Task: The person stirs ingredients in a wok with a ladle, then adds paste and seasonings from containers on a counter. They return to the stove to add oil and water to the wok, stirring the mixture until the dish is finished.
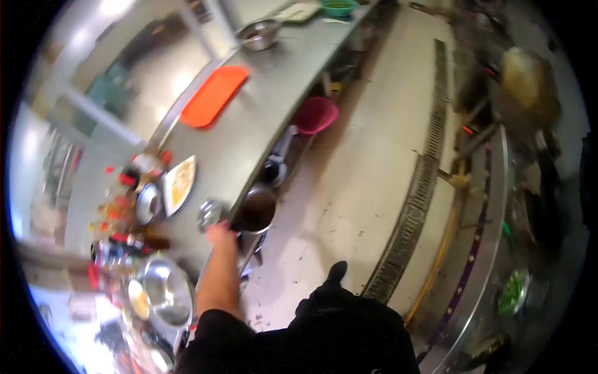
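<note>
My left hand (221,234) reaches forward to the edge of the steel counter (265,93). Just beyond its fingers is a small clear, shiny container (210,214), perhaps glass; whether I grip it is too blurred to tell. Close by, below the counter edge, a metal pot (256,210) with a dark inside sits to the right of the hand. A white plate (179,186) with yellowish-brown food lies farther up the counter, beside a round metal bowl or tin (148,202). My right hand is out of the picture.
Several bottles with red caps crowd the left side, near a large steel bowl (167,293). An orange tray (215,96) and a metal bowl (258,35) stand farther along. A pink basin (316,115) is under the counter. A drain grate (414,212) runs along the floor.
</note>
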`<state>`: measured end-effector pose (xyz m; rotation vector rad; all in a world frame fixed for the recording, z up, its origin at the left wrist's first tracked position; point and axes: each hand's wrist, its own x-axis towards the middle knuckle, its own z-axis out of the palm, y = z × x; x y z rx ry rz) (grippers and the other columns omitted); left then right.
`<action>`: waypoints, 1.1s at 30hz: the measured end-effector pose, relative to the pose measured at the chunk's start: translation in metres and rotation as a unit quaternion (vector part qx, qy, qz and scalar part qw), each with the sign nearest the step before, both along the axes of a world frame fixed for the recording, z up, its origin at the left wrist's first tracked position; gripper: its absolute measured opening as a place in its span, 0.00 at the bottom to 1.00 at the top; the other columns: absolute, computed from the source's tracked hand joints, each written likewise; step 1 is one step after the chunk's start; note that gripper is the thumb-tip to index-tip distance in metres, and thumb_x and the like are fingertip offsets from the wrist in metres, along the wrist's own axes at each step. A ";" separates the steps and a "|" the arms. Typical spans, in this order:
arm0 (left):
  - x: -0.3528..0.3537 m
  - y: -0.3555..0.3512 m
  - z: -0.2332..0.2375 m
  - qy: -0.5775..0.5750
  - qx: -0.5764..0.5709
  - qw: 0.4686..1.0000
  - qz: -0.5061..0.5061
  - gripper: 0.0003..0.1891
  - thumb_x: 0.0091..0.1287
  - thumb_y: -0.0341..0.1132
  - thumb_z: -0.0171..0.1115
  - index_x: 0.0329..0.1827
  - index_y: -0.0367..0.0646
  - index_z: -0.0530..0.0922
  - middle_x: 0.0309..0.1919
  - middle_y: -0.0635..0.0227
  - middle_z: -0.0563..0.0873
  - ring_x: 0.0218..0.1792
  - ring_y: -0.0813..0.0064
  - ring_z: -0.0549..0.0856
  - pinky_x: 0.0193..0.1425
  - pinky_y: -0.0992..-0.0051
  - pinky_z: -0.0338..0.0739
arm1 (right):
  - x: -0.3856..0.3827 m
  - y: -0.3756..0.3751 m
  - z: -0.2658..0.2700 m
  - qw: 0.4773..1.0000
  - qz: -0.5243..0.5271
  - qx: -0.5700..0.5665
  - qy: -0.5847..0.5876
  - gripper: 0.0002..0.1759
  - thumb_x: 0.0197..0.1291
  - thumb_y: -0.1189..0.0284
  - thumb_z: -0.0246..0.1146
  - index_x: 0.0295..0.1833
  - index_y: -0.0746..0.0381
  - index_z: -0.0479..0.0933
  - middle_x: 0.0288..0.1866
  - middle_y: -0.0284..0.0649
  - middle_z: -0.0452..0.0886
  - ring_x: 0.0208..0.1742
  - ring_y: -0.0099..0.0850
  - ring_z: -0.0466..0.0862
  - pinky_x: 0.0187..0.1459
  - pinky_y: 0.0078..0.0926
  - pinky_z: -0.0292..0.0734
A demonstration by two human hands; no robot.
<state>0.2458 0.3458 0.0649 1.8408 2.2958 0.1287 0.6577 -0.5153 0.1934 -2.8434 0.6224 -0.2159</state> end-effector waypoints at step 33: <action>0.551 -0.286 -0.087 -0.370 -0.423 0.777 -0.282 0.14 0.69 0.39 0.49 0.47 0.38 0.66 0.33 0.54 0.81 0.24 0.61 0.84 0.20 0.70 0.74 | 0.341 0.055 0.098 0.723 -0.059 0.681 -0.100 0.36 0.53 0.78 0.52 0.71 0.55 0.57 0.20 0.36 0.71 0.13 0.25 0.67 0.14 0.22 0.61</action>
